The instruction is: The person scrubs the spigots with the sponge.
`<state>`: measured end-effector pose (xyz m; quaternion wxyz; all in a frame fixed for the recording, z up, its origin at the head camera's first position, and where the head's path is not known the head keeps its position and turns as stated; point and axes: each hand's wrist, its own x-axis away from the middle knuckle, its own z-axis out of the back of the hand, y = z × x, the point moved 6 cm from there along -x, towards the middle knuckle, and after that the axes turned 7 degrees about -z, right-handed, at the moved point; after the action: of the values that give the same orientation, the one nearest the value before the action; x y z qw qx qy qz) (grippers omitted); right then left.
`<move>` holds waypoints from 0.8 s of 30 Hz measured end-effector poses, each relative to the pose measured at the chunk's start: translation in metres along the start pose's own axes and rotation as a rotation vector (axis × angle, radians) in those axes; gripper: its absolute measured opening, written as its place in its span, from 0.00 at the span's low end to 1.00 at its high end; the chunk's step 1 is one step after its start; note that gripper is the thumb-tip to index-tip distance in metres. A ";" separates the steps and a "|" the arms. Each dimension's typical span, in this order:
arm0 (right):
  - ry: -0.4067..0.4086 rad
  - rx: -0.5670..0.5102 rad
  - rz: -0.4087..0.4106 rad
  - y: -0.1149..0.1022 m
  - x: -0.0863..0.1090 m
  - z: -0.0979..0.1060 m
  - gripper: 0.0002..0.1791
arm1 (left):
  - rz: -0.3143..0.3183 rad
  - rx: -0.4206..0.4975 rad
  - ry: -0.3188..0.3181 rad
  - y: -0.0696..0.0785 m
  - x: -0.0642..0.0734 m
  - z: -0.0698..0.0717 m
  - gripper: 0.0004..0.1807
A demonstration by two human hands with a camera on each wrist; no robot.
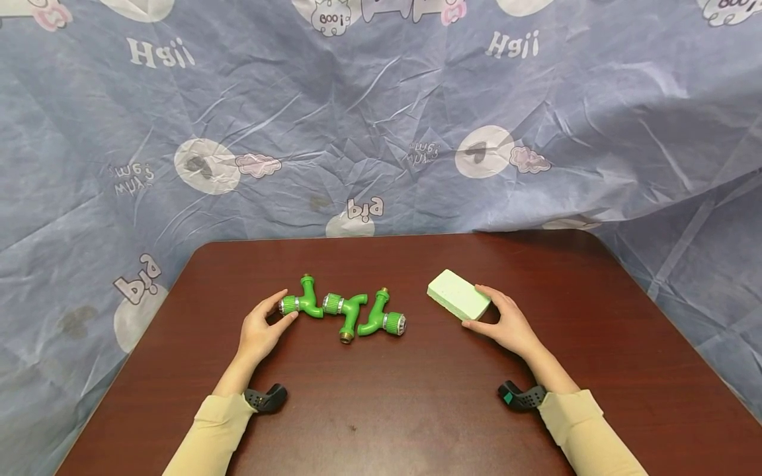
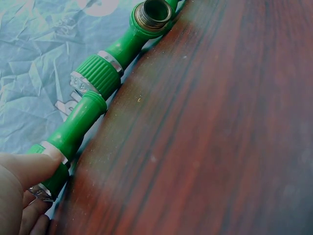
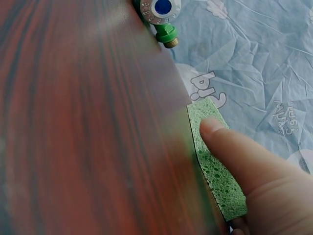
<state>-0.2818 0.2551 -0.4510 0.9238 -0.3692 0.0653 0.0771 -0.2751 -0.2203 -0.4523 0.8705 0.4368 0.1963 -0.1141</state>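
Note:
Three green plastic taps lie in a row on the table. My left hand (image 1: 260, 332) holds the leftmost tap (image 1: 309, 303) by its ribbed knob, thumb on the near side and fingers on the far side. In the left wrist view the thumb (image 2: 36, 169) lies against the collar of that tap (image 2: 80, 122). Beside it are the middle tap (image 1: 351, 309) and the right-hand tap (image 1: 375, 318), whose knob points right. My right hand (image 1: 510, 325) grips the right end of a pale green sponge (image 1: 457, 295). The thumb presses the porous side of the sponge (image 3: 220, 178) in the right wrist view.
The dark reddish-brown wooden table (image 1: 381, 403) has rounded far corners. A grey-blue printed cloth (image 1: 381, 119) hangs behind it and at both sides. Black bands (image 1: 266, 398) with cameras sit on both wrists, below cream sleeves.

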 end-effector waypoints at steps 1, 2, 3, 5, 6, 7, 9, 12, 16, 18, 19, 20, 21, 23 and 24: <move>-0.004 0.004 0.005 0.000 0.000 0.000 0.46 | -0.004 -0.003 0.003 0.000 0.000 0.000 0.29; 0.000 0.006 0.012 -0.001 0.000 0.000 0.46 | -0.007 -0.002 0.008 0.000 0.000 0.000 0.29; 0.002 0.009 0.018 -0.001 0.000 0.000 0.46 | -0.010 0.000 0.014 0.000 -0.001 0.000 0.29; 0.007 0.016 0.029 -0.001 0.000 -0.001 0.44 | -0.003 0.002 0.032 -0.001 0.000 0.000 0.29; 0.012 0.018 0.036 -0.001 0.000 -0.001 0.43 | 0.001 0.011 0.046 0.000 0.000 0.001 0.28; 0.016 0.018 0.040 -0.001 -0.001 -0.001 0.42 | 0.007 0.028 0.062 0.000 0.000 0.001 0.27; 0.024 0.008 0.036 0.000 -0.001 -0.001 0.41 | 0.033 0.081 0.099 -0.001 0.000 0.003 0.26; 0.041 -0.025 0.012 0.000 -0.001 0.001 0.40 | 0.080 0.183 0.167 -0.002 0.000 0.007 0.25; 0.094 -0.101 -0.020 -0.002 -0.002 0.005 0.38 | 0.135 0.267 0.239 0.002 -0.001 0.013 0.24; 0.121 -0.145 -0.019 -0.004 -0.002 0.007 0.37 | 0.161 0.297 0.252 0.003 -0.002 0.014 0.25; 0.127 -0.165 -0.016 -0.005 -0.003 0.008 0.37 | 0.172 0.306 0.248 0.004 -0.002 0.014 0.26; 0.129 -0.182 -0.016 -0.006 -0.003 0.008 0.36 | 0.188 0.320 0.242 0.004 -0.003 0.014 0.26; 0.127 -0.203 -0.017 -0.007 -0.004 0.009 0.36 | 0.203 0.328 0.237 0.005 -0.004 0.014 0.27; 0.120 -0.237 -0.019 -0.010 -0.006 0.010 0.36 | 0.224 0.341 0.226 0.001 -0.006 0.011 0.28; 0.112 -0.258 -0.025 -0.011 -0.007 0.010 0.36 | 0.235 0.347 0.219 0.002 -0.007 0.010 0.28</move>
<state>-0.2860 0.2535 -0.4352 0.8645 -0.4894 0.1020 0.0526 -0.2785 -0.2271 -0.4426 0.7632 0.6095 0.2146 0.0042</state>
